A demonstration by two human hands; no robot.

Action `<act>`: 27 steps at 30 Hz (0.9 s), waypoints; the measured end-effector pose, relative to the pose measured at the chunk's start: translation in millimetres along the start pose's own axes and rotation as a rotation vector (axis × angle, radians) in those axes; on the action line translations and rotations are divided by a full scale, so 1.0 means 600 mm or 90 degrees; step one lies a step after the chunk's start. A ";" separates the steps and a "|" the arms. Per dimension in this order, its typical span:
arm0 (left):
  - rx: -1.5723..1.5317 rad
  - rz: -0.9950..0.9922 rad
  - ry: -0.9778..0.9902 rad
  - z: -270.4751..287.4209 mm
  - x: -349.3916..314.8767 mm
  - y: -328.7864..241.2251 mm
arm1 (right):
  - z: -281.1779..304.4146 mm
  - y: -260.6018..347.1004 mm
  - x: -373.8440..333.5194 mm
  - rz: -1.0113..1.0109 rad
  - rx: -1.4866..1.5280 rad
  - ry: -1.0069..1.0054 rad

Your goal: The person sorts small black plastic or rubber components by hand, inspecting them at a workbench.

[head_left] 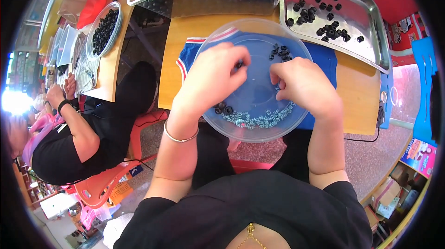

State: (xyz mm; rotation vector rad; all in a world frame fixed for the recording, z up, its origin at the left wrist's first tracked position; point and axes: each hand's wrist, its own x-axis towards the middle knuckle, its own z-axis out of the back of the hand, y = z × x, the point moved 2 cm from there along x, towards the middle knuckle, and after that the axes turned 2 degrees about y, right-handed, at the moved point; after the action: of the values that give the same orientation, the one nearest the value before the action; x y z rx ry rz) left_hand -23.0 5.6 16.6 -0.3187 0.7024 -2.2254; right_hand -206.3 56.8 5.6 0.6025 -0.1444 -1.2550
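A round clear plastic tray (250, 134) lies in front of me on a blue cloth. Over its left side, my left hand (211, 73) is closed, with a small black part (239, 64) showing between thumb and fingers. My right hand (306, 82) is over the right side, fingertips pinched low; whatever they hold is too small to make out. Many small silvery metal pieces (259, 121) curve along the tray's near edge. A few round black pieces (223, 108) rest at its near left, and a small pile of black parts (280, 53) sits beyond my right hand.
A clear bin (222, 3) heaped with black parts stands at the far side. Right of it is a metal tray (366, 31) with scattered black pieces. At left, another person (69, 133) sits by a table with a bowl of black parts (105, 33).
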 end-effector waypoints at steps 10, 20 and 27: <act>-0.708 0.125 -0.011 -0.027 0.015 0.018 | 0.032 -0.005 0.011 0.140 0.198 -0.086; -0.615 0.020 -0.006 -0.046 0.010 0.007 | 0.043 -0.002 0.016 0.028 0.523 -0.175; -0.438 -0.014 -0.112 -0.037 0.010 -0.009 | 0.042 -0.003 0.022 0.021 0.540 -0.185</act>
State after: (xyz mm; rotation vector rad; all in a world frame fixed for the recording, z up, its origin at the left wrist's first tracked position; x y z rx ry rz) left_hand -39.8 12.5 1.8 -0.8475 1.3542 -1.8797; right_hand -214.3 35.4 22.7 1.1276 -0.9572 -1.2169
